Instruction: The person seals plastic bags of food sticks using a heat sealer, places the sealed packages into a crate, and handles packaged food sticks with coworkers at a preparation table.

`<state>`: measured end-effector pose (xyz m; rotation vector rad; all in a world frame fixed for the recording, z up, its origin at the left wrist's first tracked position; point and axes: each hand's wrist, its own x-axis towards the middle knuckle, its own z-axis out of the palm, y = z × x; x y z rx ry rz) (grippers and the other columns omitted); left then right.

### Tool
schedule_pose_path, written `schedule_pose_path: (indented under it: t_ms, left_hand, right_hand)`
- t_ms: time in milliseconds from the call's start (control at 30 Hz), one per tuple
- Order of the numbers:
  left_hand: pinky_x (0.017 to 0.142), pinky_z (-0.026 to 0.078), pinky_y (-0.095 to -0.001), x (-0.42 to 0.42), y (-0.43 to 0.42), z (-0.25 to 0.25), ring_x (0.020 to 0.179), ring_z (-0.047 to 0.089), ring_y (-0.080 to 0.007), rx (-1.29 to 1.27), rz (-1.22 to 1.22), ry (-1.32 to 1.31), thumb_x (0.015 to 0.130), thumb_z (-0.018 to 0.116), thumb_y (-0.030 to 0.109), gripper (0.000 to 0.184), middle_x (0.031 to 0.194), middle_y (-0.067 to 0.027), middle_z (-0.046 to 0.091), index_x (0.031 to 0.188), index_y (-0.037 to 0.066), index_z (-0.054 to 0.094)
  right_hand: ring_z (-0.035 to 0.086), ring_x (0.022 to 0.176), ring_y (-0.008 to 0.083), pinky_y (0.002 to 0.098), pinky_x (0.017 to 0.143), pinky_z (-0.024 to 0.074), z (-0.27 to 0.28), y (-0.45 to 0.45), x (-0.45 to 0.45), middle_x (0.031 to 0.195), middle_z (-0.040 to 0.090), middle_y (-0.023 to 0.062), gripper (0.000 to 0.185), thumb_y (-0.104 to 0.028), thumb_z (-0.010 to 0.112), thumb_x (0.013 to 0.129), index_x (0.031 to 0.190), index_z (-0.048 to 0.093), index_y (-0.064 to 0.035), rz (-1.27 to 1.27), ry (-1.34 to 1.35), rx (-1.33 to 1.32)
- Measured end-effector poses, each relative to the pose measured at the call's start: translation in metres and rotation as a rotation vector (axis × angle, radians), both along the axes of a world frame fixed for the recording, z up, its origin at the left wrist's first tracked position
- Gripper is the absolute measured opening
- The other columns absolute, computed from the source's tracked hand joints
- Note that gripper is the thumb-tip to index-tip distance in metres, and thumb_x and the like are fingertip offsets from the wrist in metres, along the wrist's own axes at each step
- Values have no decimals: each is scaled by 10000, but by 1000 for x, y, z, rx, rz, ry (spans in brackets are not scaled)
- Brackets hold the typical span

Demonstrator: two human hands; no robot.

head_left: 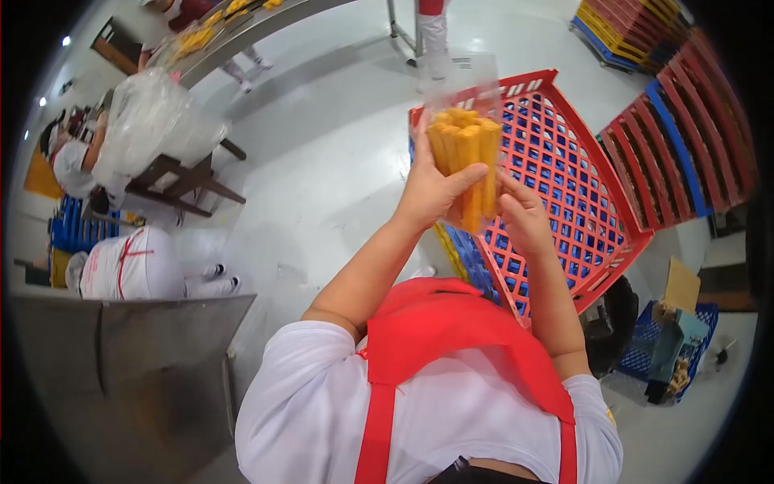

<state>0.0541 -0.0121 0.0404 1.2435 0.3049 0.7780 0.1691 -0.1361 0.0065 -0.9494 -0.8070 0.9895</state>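
Bag, one, between two hands

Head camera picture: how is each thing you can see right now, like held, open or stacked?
Left hand, wrapped around the clear bag
Right hand, fingers curled beside the bag; contact unclear
Clear bag, held up, filled lower down; whether its top is sealed, I can't tell
Yellow sticks, bundled inside the bag
Red crate, open-topped
Crate stack, piled up
Red apron, worn

Print on clear bag illegible; metal table cut off above.
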Motion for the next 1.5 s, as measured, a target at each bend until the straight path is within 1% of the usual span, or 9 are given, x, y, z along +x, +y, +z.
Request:
schedule_pose_path:
  t_ms: [300,400,467,600,767,1267,1333,1467,1500]
  left_hand:
    - [973,303,-321,-20,11,-49,1197,335,-214,-423,-154,-177,797,554,148,820,1299,-126,317,1364,39,-28]
    - [869,427,-338,-39,11,-35,1084,471,-231,-490,-275,-124,853,472,202,631,1223,-136,421,1350,56,110]
    - [832,460,-349,-40,10,-30,1038,513,-239,-483,-318,-105,863,455,218,568,1191,-134,457,1336,63,181]
    - [825,470,-390,-13,6,-17,1000,532,-248,-894,-601,-332,885,371,362,449,1137,-131,491,1240,88,350]
    - [803,470,-445,23,-1,12,974,533,-297,-1182,-551,-299,858,396,440,475,1067,-137,526,1151,68,434]
    - [817,464,-444,57,-17,0,968,537,-292,-1166,-679,-219,858,420,405,443,1093,-148,516,1141,66,456]
    - [853,444,-444,55,-13,7,1017,515,-281,-884,-659,-325,836,441,460,516,1143,-139,493,1184,79,431]
    - [953,366,-416,47,17,2,1165,408,-279,-479,-628,-408,742,590,492,788,1297,-131,366,1335,104,244]
    - [953,366,-416,45,25,4,1165,408,-279,-477,-630,-401,742,590,492,788,1297,-131,366,1335,104,244]
  right_hand:
    - [443,1138,205,305,924,365,2,20,-17,1290,390,113,509,-129,446,868,1333,256,-45,36,137,-138]
    - [434,1147,243,336,937,348,20,34,-34,1293,386,139,514,-151,465,859,1324,276,-38,38,-161,-123]
    - [437,1137,288,374,938,342,27,37,-35,1292,383,170,523,-212,481,849,1308,310,-29,-250,-1099,-25]
    - [415,1167,264,350,982,297,67,64,0,1296,386,175,505,-253,473,853,1282,358,-14,-276,-1462,40]
    - [493,1074,179,292,913,357,95,81,39,1145,541,100,441,-366,493,827,1133,548,-54,293,-480,-598]
    - [495,1056,187,317,895,358,67,47,71,1155,522,72,471,-416,518,795,1129,553,-87,135,-457,-574]
    - [488,1063,178,310,871,381,64,46,56,1200,477,59,506,-358,548,794,1204,470,-70,-366,-376,-196]
    - [464,1096,170,295,863,403,70,5,23,1229,438,68,611,-286,599,770,1282,347,-67,-458,-86,-154]
    - [451,1112,169,288,865,409,51,-2,15,1227,439,75,663,-231,637,738,1296,319,-68,-156,117,-90]
